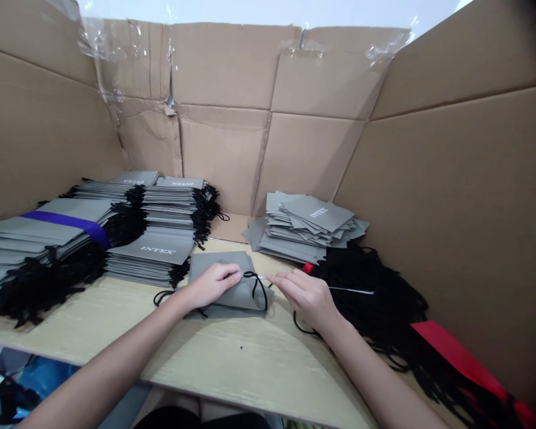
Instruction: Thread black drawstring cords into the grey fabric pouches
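Observation:
My left hand [212, 285] is closed on a flat grey pouch-like piece [239, 295], its near part curled up under the fingers. That piece rests on a few similar ones on the table. Pinched in my right hand [301, 293] is a thin metal rod [352, 291], running left to the grey piece's edge and sticking out to the right. A black cord [261, 293] loops around the rod's left end, close to my left fingertips. Whether the rod passes through the grey piece, I cannot tell. More cord ends show beside the left wrist and under the right hand.
Stacked grey pieces with black cords [167, 208] stand at left, one bundle bound by a purple band [67, 223]. Loose grey pieces [315, 217] are piled back right. Black cords [379, 292] with a red strip [460, 354] lie at right. Cardboard walls [223, 65] surround the table [232, 363].

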### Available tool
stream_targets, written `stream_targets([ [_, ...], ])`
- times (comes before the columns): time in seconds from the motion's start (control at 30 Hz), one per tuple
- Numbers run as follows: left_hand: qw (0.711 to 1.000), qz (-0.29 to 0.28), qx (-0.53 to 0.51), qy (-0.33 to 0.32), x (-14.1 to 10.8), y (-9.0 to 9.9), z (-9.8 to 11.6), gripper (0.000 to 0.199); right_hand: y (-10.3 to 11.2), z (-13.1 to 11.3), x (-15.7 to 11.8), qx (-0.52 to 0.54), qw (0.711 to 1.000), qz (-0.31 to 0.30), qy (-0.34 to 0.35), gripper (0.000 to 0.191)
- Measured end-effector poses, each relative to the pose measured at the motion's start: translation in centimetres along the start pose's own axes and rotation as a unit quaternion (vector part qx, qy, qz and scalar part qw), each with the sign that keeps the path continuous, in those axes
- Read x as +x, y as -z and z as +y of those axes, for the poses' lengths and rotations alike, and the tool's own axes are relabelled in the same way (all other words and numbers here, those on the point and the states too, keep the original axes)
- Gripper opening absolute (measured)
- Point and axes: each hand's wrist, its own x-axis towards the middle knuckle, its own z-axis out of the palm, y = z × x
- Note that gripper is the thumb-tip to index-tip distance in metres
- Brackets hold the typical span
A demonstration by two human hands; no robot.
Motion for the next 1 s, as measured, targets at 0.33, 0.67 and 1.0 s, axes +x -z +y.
stream_targets([
  [0.33,0.991,0.105,0.086,-0.006,-0.6,0.1,0.3,0.022,-0.2,0.2,0.1,0.028,0.999,0.013,-0.026,0.024],
  [0.67,0.986,0.161,0.014,0.026,0.1,-0.7,-0.8,0.021,-0.6,-0.2,0.2,0.066,0.995,0.011,-0.068,0.022],
  [1.0,0.975,0.171,0.114,0.087,0.0,-1.3,0.5,0.028,-1.0,-0.7,0.3,0.061,0.995,-0.006,-0.078,0.019],
])
